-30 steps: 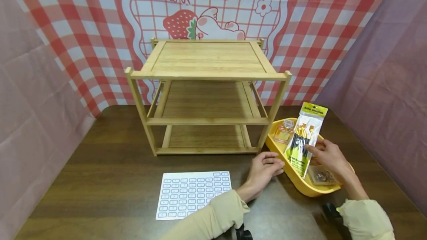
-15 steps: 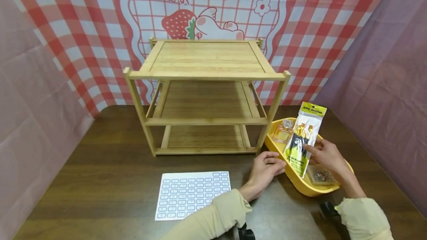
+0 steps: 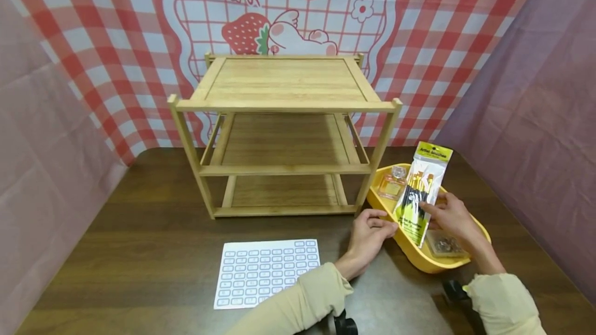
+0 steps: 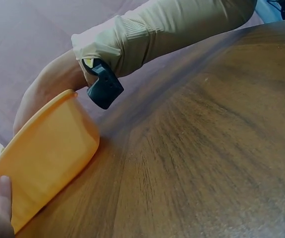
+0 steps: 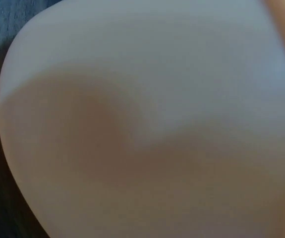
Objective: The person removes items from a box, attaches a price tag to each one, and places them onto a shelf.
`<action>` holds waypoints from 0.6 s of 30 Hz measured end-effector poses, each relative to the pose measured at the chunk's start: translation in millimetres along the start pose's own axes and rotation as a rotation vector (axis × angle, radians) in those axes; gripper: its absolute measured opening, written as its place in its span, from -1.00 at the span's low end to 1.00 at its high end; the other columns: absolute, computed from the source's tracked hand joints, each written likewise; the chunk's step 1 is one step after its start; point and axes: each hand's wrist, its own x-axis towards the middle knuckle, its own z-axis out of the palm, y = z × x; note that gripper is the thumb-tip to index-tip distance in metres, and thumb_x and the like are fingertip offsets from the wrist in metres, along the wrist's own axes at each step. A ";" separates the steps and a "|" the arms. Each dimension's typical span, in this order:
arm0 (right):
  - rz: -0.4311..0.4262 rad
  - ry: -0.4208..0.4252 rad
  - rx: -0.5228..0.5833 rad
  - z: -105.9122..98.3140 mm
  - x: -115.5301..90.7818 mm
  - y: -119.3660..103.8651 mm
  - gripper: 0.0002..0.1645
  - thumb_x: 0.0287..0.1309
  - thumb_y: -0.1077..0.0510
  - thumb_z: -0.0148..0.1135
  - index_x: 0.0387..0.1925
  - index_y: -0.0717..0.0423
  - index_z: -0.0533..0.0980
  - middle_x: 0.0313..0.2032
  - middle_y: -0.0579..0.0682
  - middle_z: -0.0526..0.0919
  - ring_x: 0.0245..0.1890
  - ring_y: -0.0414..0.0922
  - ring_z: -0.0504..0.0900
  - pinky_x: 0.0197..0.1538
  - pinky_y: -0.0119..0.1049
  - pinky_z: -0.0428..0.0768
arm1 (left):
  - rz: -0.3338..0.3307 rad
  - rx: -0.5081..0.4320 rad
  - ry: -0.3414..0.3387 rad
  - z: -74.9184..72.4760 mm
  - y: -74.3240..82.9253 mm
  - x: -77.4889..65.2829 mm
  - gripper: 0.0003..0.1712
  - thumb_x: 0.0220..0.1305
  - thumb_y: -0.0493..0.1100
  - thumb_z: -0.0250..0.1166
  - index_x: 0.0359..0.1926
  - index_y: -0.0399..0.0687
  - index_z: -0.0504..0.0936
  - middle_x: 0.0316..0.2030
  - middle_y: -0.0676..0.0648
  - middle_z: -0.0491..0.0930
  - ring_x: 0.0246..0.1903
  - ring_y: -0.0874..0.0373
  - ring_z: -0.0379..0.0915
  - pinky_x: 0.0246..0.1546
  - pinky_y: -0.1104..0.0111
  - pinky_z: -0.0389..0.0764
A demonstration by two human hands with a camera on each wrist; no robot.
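Observation:
In the head view my right hand [image 3: 458, 221] pinches a clear pack of artist brushes [image 3: 419, 195], thumb on its front. The pack leans inside a yellow plastic basket [image 3: 414, 255]. My left hand [image 3: 365, 242] holds the basket's near rim; in the left wrist view its fingers [image 4: 4, 196] press on the outer wall. A perfume bottle [image 3: 392, 185] stands at the basket's far end. Under my right hand, a clear box of small pieces [image 3: 444, 244] lies in it. The right wrist view is a blurred pale surface.
A three-tier wooden shelf [image 3: 286, 169] stands at the table's middle, left of the basket. A sheet of printed labels [image 3: 261, 268] lies flat in front of it. Checked cloth [image 3: 433, 40] hangs behind, with a plain curtain [image 3: 521, 118] at the right.
The whole head view has shifted slightly leftward. Both hands, the brush pack and the basket keep almost the same places relative to each other.

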 end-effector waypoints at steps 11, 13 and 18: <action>-0.040 0.024 -0.003 3.7 -1.1 1.0 -0.28 0.55 0.19 0.07 0.30 0.69 -0.04 0.06 0.67 0.43 -0.37 -0.15 0.69 -0.31 -0.25 0.74 | 0.024 0.053 0.044 4.4 -3.0 2.2 -0.71 0.24 -0.43 0.42 -0.06 -0.28 0.55 -0.41 -0.07 0.66 -0.46 0.28 0.58 -0.18 0.10 0.73; -0.045 0.027 -0.005 4.1 -0.8 1.5 -0.29 0.54 0.21 0.07 0.30 0.68 -0.04 0.04 0.65 0.45 -0.38 -0.15 0.69 -0.32 -0.24 0.74 | 0.022 0.047 0.047 5.0 -3.5 2.5 -0.71 0.23 -0.44 0.41 -0.07 -0.27 0.55 -0.42 -0.07 0.65 -0.47 0.27 0.58 -0.18 0.09 0.73; -0.064 0.031 0.013 4.9 -1.1 1.8 -0.32 0.53 0.26 0.08 0.27 0.69 -0.04 0.00 0.65 0.48 -0.40 -0.15 0.68 -0.34 -0.24 0.74 | 0.023 0.034 0.047 7.2 -4.1 3.1 -0.70 0.23 -0.46 0.41 -0.07 -0.26 0.53 -0.43 -0.09 0.66 -0.47 0.24 0.60 -0.19 0.10 0.74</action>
